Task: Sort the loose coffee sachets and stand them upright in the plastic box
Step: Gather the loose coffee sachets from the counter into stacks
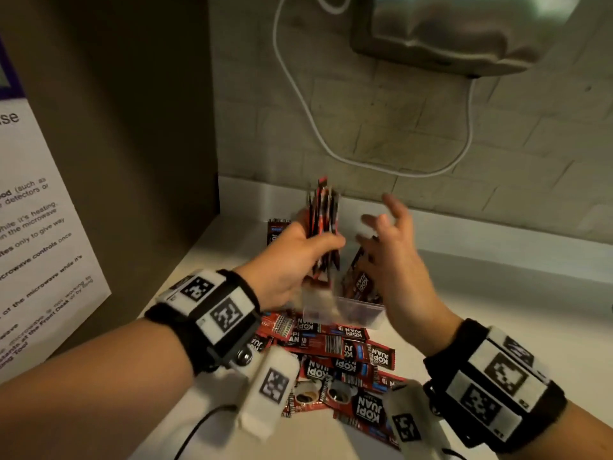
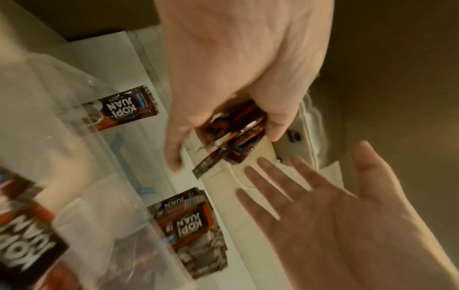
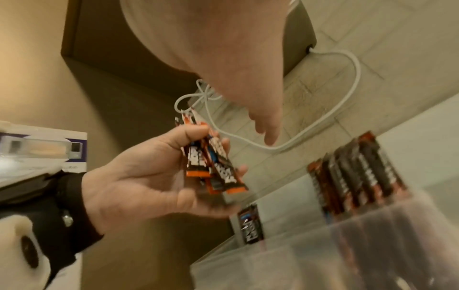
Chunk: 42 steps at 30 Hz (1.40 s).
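Head view: left hand (image 1: 292, 260) is gripping the sachets (image 1: 323, 224) upright just above the box (image 1: 345, 313); right hand (image 1: 391, 257) is hovering beside, fingers spread.

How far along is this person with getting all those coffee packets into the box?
Partly there. Done: a row of sachets already stands upright in the plastic box. In hand: the left hand grips a bundle of sachets above the box, while the right hand is open beside it. Left: a loose pile still lies flat on the counter, and one stray sachet lies behind the left hand.
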Available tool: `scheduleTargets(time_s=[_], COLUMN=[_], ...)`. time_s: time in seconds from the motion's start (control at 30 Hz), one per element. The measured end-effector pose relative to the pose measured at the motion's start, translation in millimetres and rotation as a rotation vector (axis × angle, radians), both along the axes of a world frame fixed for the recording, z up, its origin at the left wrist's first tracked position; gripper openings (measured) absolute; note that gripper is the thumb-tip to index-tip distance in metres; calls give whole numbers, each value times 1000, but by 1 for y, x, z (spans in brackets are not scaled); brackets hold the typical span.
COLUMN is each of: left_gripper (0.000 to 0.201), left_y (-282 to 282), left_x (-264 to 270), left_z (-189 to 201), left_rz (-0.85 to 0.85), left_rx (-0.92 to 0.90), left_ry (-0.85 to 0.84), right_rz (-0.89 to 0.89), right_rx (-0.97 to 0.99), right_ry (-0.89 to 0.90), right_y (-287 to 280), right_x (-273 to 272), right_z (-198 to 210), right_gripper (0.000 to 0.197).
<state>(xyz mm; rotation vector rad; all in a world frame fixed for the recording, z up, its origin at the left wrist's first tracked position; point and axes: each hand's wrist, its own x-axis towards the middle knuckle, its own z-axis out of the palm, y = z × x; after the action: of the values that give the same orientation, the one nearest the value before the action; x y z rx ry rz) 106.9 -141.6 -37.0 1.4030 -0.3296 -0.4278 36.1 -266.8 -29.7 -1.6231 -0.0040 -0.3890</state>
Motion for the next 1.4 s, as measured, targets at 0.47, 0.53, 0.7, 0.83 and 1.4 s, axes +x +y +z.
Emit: scheduleTargets(time_s=[0.47, 0.53, 0.7, 0.83, 1.4], left_gripper=[56, 53, 37, 54, 60], left_y=[-56, -61, -65, -72, -99], left_x=[57, 56, 51, 48, 47], left_z=[-46, -46, -43, -43, -42], left_rz=[-288, -328, -419, -427, -265], left_rx=[711, 695, 454, 249, 188], left_ry=[-163, -177, 118, 373, 534], right_rz=[-382, -357, -274, -216, -176], right_rx=[70, 125, 193, 186, 213], right_ry=[394, 424, 442, 496, 519], right_y=[-70, -71, -71, -69, -66], right_x=[29, 30, 34, 38, 45], right_z=[-33, -39, -47, -58, -61], right_gripper=[59, 61, 61, 67, 82])
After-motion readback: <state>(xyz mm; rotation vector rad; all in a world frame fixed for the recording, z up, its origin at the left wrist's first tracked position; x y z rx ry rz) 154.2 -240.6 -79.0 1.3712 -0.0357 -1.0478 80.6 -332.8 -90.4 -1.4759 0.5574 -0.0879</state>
